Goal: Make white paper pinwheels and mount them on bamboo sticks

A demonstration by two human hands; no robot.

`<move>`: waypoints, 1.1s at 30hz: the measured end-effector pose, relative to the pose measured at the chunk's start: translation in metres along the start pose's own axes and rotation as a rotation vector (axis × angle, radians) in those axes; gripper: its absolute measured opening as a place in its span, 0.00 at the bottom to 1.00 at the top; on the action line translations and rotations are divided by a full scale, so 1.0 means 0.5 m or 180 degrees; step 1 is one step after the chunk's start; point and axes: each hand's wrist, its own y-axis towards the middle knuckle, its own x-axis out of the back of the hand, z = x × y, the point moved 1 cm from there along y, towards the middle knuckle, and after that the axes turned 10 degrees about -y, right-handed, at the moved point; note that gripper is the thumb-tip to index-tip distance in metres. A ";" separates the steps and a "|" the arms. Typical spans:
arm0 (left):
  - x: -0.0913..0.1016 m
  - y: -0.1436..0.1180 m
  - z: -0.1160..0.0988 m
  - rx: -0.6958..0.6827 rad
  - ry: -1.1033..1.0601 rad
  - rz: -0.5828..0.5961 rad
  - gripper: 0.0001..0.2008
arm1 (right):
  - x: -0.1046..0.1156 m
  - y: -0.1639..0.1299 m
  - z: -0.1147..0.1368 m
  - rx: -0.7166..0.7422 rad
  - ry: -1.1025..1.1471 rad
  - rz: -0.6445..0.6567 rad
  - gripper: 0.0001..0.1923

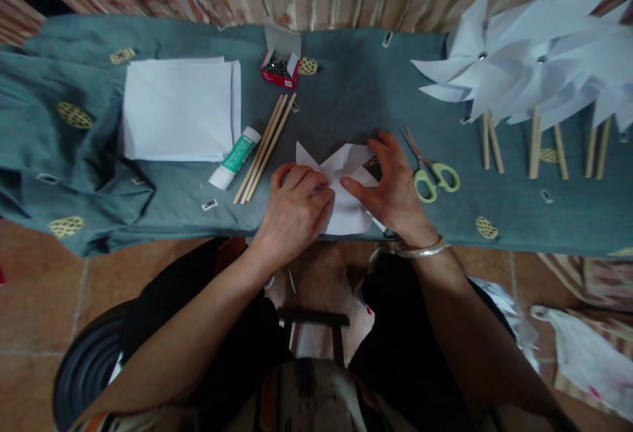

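A cut white paper sheet (346, 175) with folded-in corners lies on the teal cloth-covered table (346, 95) near its front edge. My left hand (293, 211) presses on the paper's left side, fingers curled toward the middle. Over the paper's right side rests my right hand (393, 188), its thumb pointing at the centre; a silver bangle (421, 249) circles that wrist. Both hands pinch or press the paper's folded flaps.
Green-handled scissors (429, 171) lie right of my right hand. Wooden sticks (264, 148) and a glue stick (235, 158) lie to the left, beside a stack of white paper (178, 109). A red box of pins (280, 69) sits behind. Finished paper pinwheels (534, 62) lie at right.
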 end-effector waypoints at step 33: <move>0.023 -0.011 -0.003 0.0013 -0.0114 -0.0173 0.09 | 0.121 -0.094 -0.011 -0.0660 0.1209 0.0151 0.09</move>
